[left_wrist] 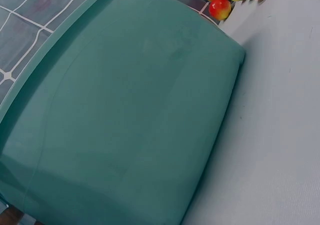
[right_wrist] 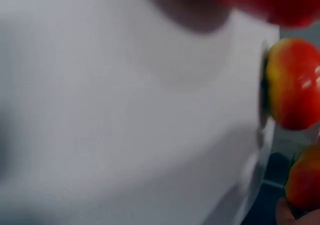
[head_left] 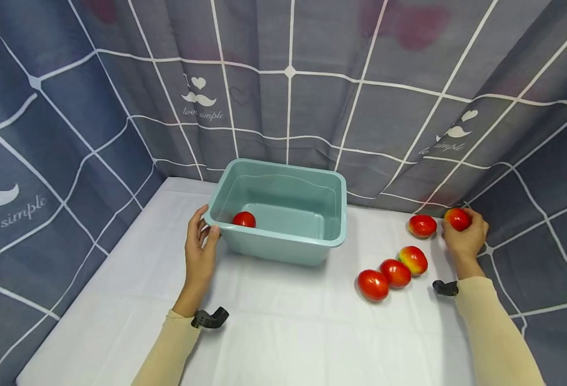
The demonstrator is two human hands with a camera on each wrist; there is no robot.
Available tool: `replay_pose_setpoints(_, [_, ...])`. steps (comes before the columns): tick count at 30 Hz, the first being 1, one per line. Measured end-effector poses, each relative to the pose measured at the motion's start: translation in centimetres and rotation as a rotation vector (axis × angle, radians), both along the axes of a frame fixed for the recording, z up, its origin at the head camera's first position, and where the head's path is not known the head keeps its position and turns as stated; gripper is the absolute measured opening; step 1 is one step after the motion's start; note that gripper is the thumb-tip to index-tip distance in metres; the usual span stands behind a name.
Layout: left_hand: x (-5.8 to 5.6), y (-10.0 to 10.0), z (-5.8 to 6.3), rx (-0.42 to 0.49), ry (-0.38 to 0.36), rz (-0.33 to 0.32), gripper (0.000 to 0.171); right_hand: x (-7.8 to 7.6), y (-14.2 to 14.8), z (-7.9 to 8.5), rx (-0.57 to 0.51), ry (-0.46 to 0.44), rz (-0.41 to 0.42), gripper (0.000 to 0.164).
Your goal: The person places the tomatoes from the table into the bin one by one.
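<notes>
At the back right of the table, my right hand point(head_left: 465, 239) grips a glossy red-and-yellow mango point(head_left: 457, 219). In the right wrist view, that mango point(right_wrist: 306, 181) shows at the lower right with fingertips point(right_wrist: 284, 211) against it. Just left of it lies another mango point(head_left: 422, 225). A diagonal row holds a yellow-green-tipped mango point(head_left: 413, 260), a red mango point(head_left: 395, 273) and a third mango point(head_left: 373, 285). My left hand point(head_left: 199, 257) holds the front left corner of a pale green plastic bin point(head_left: 274, 246), thumb at the front rim. One red mango point(head_left: 244, 219) is inside the bin.
A white cloth point(head_left: 283, 321) covers the table. Dark grid-patterned curtains point(head_left: 264, 102) close off the back and both sides, with the right curtain point(head_left: 529, 252) beside my right hand. The bin stands near the back curtain.
</notes>
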State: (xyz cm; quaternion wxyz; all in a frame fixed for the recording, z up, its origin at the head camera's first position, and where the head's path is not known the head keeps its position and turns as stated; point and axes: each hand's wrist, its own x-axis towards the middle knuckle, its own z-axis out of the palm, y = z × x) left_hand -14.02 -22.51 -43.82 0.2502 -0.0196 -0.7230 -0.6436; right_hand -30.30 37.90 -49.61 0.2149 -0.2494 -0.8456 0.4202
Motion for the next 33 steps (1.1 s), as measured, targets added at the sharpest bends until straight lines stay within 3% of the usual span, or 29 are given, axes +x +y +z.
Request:
replay_pose_setpoints(13, [-0.1,-0.1,-0.1,0.025,0.006,0.007,0.053,1.9,-4.4,3.1,-0.133,0.170,0.001,0.055])
replay_pose_setpoints(22, [-0.1,0.0,-0.2,0.034,0.007,0.000,0.053,3.7,-7.9,5.2,-0.459,0.229,0.150,0.059])
replay_pose_setpoints(33, [0.0,0.1,-0.1,0.045,-0.006,-0.011,0.054,5.6,-12.5,7.9,-0.590,0.236,0.381,0.061])
